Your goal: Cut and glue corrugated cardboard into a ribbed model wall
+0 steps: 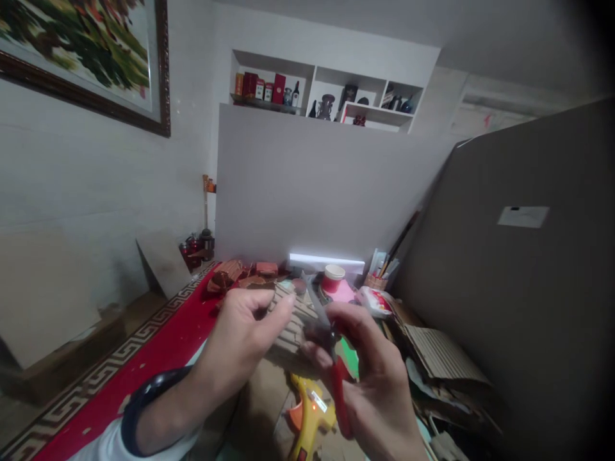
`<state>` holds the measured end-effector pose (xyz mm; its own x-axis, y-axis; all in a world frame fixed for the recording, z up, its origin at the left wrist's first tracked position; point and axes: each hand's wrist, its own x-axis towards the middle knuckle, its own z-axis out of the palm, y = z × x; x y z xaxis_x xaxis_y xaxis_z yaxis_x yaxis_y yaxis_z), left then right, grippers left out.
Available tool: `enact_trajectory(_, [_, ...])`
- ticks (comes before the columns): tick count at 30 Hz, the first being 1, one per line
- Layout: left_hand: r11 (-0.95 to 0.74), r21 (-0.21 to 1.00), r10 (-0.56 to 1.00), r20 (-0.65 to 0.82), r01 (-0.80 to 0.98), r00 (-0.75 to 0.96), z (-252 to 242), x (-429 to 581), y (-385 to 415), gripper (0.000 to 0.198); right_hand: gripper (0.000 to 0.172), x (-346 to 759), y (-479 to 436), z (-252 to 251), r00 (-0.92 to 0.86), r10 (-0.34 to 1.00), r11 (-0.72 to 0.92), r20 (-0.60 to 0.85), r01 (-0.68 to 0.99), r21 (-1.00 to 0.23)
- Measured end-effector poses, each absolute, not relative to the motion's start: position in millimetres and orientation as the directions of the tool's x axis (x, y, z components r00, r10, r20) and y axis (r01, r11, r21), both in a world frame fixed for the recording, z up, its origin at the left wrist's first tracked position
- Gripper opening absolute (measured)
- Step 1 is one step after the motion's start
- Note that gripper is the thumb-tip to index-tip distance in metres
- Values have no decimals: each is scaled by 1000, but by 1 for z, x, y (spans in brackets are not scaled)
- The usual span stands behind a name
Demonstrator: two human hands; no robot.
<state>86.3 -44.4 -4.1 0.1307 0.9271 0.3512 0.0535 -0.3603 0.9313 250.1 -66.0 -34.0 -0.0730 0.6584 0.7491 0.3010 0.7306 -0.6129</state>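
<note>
My left hand (pixel 250 330) pinches a piece of corrugated cardboard (pixel 291 330) between thumb and fingers, its ridged side showing. In my right hand (pixel 377 371) is a pair of scissors (pixel 342 390) with red handles. The scissors' blades point up and away from me, apart at the tips, beside the right edge of the cardboard. Whether they touch it I cannot tell. Below both hands a yellow glue gun (pixel 312 410) with an orange trigger lies on brown cardboard, a small light glowing on its side.
A red cloth (pixel 158 358) with a Greek-key border covers the table. Behind my hands stand a red paper cup (pixel 334 279), a white packet (pixel 375 301) and a brush holder (pixel 376 282). Cardboard scraps (pixel 446 352) pile up at the right, beside a large grey panel (pixel 519 275).
</note>
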Motion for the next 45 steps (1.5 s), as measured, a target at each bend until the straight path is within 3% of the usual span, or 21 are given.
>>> enact_trajectory(3, [-348, 936, 932, 338, 59, 135, -3, 87, -44, 31, 28, 248, -64, -36, -51, 675, 719, 736, 270, -640])
enact_trajectory(6, [-347, 936, 932, 338, 54, 128, -6, 86, -42, 32, 31, 249, -65, -36, -60, 668, 713, 742, 341, -613])
enact_trajectory(8, [-335, 941, 936, 327, 44, 129, -9, 86, -39, 33, 35, 250, -66, -36, -94, 623, 731, 776, 424, -535])
enact_trajectory(12, [-302, 953, 943, 295, 19, 152, -14, 88, -34, 35, 43, 252, -65, -39, -183, 450, 755, 874, 602, -262])
enact_trajectory(15, [-298, 955, 943, 294, 0, 153, -17, 90, -32, 36, 44, 253, -62, -42, -208, 420, 722, 883, 666, -186])
enact_trajectory(21, [-295, 955, 924, 294, -36, 245, -14, 87, -31, 34, 33, 256, -61, -39, -103, 529, 709, 842, 600, -372])
enact_trajectory(27, [-268, 958, 886, 287, -104, 364, -5, 81, -33, 10, 16, 262, -62, -28, 4, 670, 642, 742, 499, -582])
enact_trajectory(28, [-267, 956, 890, 293, -123, 350, -4, 81, -34, 15, 16, 263, -63, -26, 8, 682, 639, 731, 481, -600])
enact_trajectory(32, [-282, 948, 901, 314, -146, 299, -4, 82, -36, 49, 16, 264, -65, -22, 0, 706, 639, 709, 431, -637])
enact_trajectory(37, [-328, 942, 917, 335, -68, 214, 2, 78, -37, 16, 14, 272, -68, -18, 1, 704, 644, 710, 420, -639])
enact_trajectory(45, [-403, 915, 904, 398, 2, 153, 7, 72, -51, 12, 18, 278, -74, -11, -98, 741, 662, 665, 277, -697])
